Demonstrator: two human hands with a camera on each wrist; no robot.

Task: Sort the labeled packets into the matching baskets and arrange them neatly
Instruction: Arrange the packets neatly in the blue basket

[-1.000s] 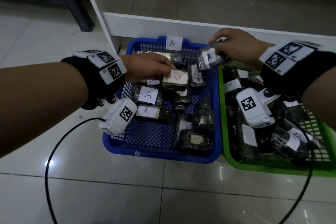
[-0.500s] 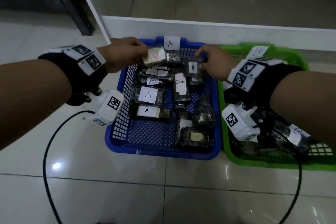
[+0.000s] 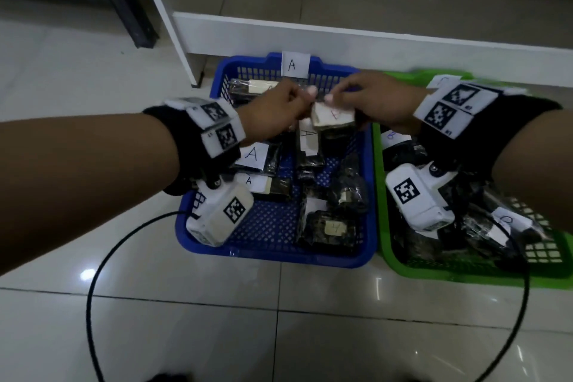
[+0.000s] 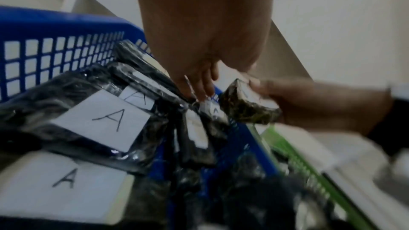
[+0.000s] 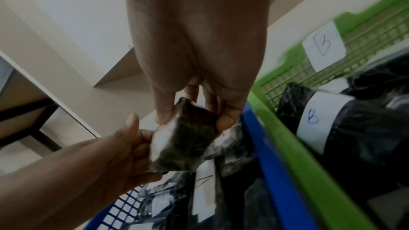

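A small dark packet (image 3: 333, 119) with a white label marked in red hangs over the far part of the blue basket (image 3: 273, 253), which carries an "A" tag (image 3: 295, 64). My right hand (image 3: 338, 99) pinches this packet (image 5: 186, 139) between thumb and fingers. My left hand (image 3: 297, 99) is at its left end: the fingers (image 5: 143, 144) touch the packet's white side and the thumb stands off it. Several "A" packets (image 4: 99, 120) lie in the blue basket. The green basket (image 3: 465, 273) on the right, tagged "B" (image 5: 323, 45), holds dark "B" packets (image 5: 314, 120).
The baskets stand side by side on a glossy tiled floor (image 3: 279, 335). A white board (image 3: 341, 37) runs just behind them, with a white upright and a dark leg (image 3: 124, 9) at the far left. Black cables (image 3: 93, 288) loop over the floor in front.
The left hand carried the red-marked packet rightward across the blue basket and the right hand took hold of it. The packet the right hand held earlier is no longer in it.
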